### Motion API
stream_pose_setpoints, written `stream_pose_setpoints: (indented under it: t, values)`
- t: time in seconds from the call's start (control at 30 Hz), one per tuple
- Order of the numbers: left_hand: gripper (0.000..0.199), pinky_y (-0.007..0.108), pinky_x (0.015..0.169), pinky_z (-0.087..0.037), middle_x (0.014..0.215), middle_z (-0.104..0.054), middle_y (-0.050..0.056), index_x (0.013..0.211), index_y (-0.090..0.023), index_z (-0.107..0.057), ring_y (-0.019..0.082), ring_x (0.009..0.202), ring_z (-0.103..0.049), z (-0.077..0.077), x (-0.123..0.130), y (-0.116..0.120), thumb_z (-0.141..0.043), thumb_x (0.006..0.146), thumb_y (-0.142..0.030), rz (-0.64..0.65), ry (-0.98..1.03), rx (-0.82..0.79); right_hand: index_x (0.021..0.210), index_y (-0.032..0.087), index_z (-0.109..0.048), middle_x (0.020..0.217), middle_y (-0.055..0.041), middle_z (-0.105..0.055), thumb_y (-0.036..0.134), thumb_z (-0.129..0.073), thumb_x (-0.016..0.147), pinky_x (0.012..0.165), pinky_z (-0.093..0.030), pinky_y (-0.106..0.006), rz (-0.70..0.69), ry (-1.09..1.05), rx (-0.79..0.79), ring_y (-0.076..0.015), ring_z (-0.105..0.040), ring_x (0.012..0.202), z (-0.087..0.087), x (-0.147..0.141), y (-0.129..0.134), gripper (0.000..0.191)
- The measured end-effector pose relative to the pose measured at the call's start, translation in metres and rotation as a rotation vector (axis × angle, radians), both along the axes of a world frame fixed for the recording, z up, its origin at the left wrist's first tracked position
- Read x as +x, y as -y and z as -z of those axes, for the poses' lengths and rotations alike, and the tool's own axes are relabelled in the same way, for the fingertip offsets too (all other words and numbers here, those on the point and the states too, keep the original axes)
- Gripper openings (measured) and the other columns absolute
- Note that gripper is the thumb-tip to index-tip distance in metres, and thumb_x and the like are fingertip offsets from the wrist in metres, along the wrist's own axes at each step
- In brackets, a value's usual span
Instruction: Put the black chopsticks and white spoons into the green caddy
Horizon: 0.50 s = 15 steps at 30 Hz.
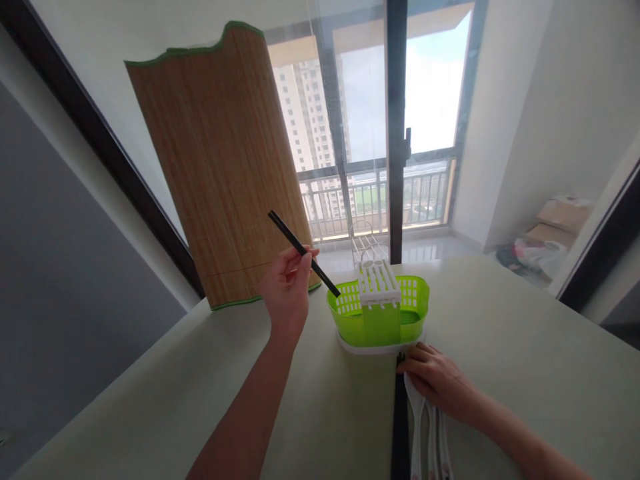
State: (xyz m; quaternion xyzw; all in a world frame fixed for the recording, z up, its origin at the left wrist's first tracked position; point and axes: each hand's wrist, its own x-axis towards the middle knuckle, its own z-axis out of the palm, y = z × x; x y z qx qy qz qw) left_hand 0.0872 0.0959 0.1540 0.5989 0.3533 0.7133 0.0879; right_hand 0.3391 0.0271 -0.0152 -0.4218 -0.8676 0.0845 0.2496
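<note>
Between the left fingers (303,268), black chopsticks (287,232), aslant.

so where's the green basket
In the head view, the green basket stands right of centre on the table, beyond the right hand and near the left hand's black chopsticks.

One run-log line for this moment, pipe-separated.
left hand: holds black chopsticks, tips near green basket | right hand: at far ends of dark bundle, white spoons | basket: upright on table
</note>
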Motion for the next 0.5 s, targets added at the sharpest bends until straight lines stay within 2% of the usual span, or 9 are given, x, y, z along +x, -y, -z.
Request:
stream_pose_setpoints:
  t: [0.13, 0.3, 0.5]
  values:
    - [0.021, 0.024, 0.066, -0.055, 0.09, -0.073, 0.005, 0.094, -0.017, -0.067, 0.017, 0.085, -0.068, 0.019, 0.015, -0.029, -0.062, 0.081, -0.032, 0.072, -0.09, -0.157, 0.096, 0.026, -0.064, 0.091, -0.0045, -0.06, 0.014, -0.047, 0.086, 0.08, -0.042, -0.035, 0.013, 0.002, 0.009, -0.0212, -0.053, 0.091, 0.002, 0.0, -0.001, 0.023]
    - [0.017, 0.026, 0.068, -0.053, 0.085, -0.074, 0.004, 0.089, -0.018, -0.069, 0.017, 0.08, -0.069, 0.046, 0.028, -0.055, -0.063, 0.079, -0.031, 0.046, -0.29, -0.306, 0.096, 0.026, -0.064, 0.091, -0.0044, -0.06, 0.015, -0.047, 0.087, 0.08, -0.041, -0.034, 0.008, 0.003, 0.015, -0.0207, -0.053, 0.091, 0.003, 0.0, -0.002, 0.023]
    - [0.018, 0.026, 0.068, -0.05, 0.083, -0.074, 0.003, 0.09, -0.019, -0.07, 0.017, 0.078, -0.068, 0.055, 0.034, -0.064, -0.061, 0.078, -0.027, 0.053, -0.488, -0.443, 0.097, 0.026, -0.065, 0.091, -0.0048, -0.06, 0.014, -0.048, 0.085, 0.082, -0.041, -0.034, 0.007, -0.004, 0.012, -0.0206, -0.052, 0.091, 0.005, 0.001, -0.003, 0.023]
